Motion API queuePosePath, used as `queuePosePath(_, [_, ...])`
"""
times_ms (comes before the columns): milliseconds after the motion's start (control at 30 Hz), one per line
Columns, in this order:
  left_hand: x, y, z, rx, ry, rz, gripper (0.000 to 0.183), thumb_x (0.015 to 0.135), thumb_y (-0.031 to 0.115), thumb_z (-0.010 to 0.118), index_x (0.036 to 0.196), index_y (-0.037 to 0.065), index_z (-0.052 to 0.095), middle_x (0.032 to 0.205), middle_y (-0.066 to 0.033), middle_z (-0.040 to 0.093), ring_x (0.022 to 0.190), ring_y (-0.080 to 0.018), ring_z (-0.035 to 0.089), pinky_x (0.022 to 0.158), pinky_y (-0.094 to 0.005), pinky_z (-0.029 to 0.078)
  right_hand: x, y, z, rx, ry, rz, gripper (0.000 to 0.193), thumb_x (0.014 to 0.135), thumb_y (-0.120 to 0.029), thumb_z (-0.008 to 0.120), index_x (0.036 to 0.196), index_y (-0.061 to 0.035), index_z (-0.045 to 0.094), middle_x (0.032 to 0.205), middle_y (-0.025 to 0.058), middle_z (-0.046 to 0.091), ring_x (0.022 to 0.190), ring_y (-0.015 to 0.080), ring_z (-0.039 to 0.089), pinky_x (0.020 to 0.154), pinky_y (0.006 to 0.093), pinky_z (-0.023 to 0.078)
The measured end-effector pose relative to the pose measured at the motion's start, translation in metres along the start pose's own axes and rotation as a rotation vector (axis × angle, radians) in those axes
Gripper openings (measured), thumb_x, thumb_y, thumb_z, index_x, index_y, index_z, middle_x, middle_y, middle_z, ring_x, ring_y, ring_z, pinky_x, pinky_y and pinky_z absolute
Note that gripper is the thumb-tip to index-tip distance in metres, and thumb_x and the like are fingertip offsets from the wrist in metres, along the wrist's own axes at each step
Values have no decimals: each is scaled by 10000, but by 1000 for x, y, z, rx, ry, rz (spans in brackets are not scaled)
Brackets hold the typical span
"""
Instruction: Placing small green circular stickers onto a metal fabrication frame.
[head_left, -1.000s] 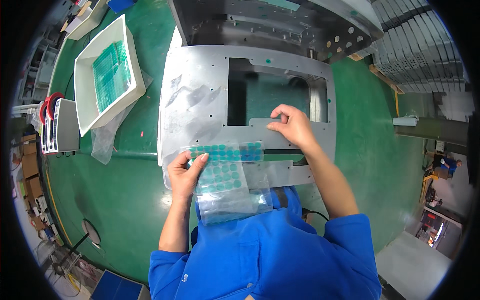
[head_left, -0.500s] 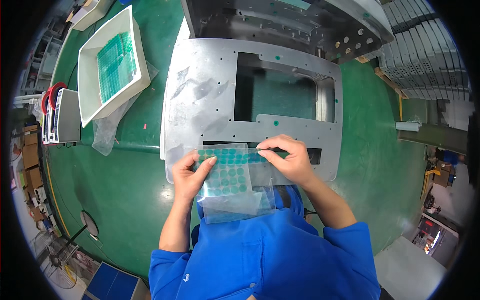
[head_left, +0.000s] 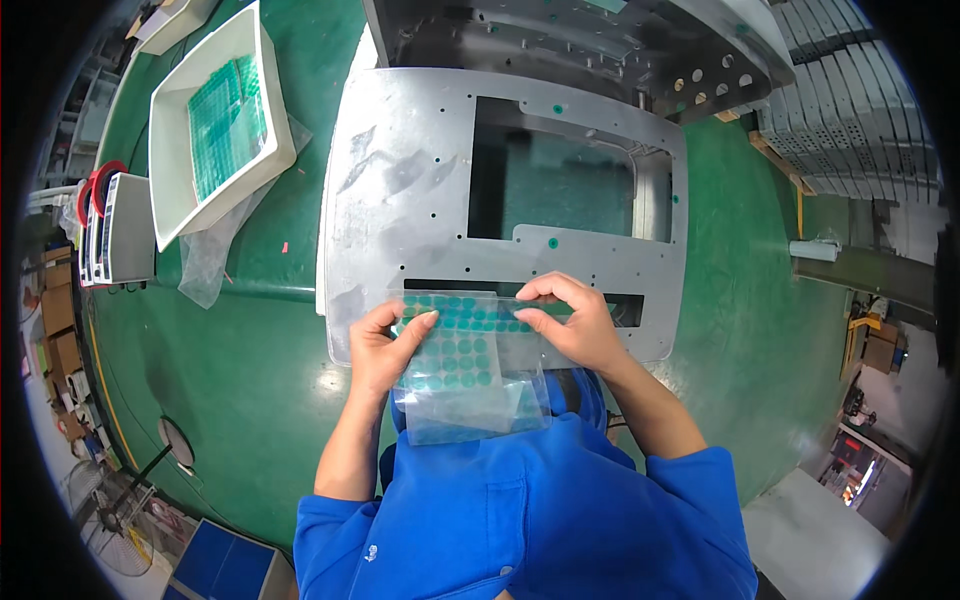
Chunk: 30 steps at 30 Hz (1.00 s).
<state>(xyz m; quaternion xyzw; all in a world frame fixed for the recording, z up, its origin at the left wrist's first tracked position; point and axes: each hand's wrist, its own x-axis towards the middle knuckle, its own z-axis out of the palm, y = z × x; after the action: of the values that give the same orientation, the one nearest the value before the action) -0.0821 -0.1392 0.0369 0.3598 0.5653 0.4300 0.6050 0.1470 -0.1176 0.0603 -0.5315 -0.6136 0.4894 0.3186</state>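
Observation:
In front of my body I hold a clear plastic bag (head_left: 455,422) with sheets of round green stickers (head_left: 458,362). My left hand (head_left: 382,350) is closed on the left edge of the bag and sheets, thumb on top. A strip of green stickers (head_left: 470,312) runs along the upper edge toward my right hand (head_left: 582,322). The thumb and index finger of that hand are at the strip's right end, one on each side of it. Whether the strip lies inside the bag or above its mouth, I cannot tell. Just beyond my hands lies a grey metal panel (head_left: 395,215) with cut-outs and small holes.
A white bin (head_left: 165,175) with more green sticker sheets (head_left: 225,125) stands at the far left, near white boxes (head_left: 130,230) with red rings. A large metal housing (head_left: 560,50) rises behind the panel. Stacked metal parts (head_left: 850,115) stand at the far right.
My right thumb has moved slightly down, away from the index finger, at the strip's end. My left hand keeps its grip. The whole view has shifted a little.

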Motion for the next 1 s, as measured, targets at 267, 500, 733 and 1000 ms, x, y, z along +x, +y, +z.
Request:
queuePosePath(267, [2, 3, -4, 103, -44, 50, 75, 713, 29, 681, 727, 4, 612, 698, 4, 595, 636, -34, 501, 565, -169, 401, -2, 5, 1, -64, 13, -77, 101, 708, -12, 633, 801, -24, 595, 767, 59, 622, 696, 152, 580, 648, 260, 444])
queuePosePath(500, [2, 4, -1, 56, -17, -14, 79, 717, 34, 681, 720, 12, 605, 701, 0, 597, 645, -35, 508, 575, -176, 415, -3, 12, 6, -406, 176, -512, 87, 691, 1, 623, 764, -27, 584, 812, 76, 613, 700, 198, 582, 632, 273, 440])
queuePosePath(733, [2, 1, -16, -64, 106, -31, 106, 710, 31, 686, 783, 15, 611, 757, -18, 609, 649, -48, 523, 586, -175, 415, 10, 26, -8, -311, 188, -71, 41, 720, 8, 575, 754, -15, 569, 783, 63, 524, 697, 176, 518, 609, 252, 420])
queuePosePath(1000, [1, 3, -16, -122, 128, -30, 102, 714, 28, 682, 789, 11, 616, 767, -14, 610, 668, -47, 524, 605, -173, 410, 17, 25, -6, -454, 163, -62, 15, 713, -39, 576, 722, -46, 567, 709, 51, 513, 656, 192, 494, 612, 292, 397])
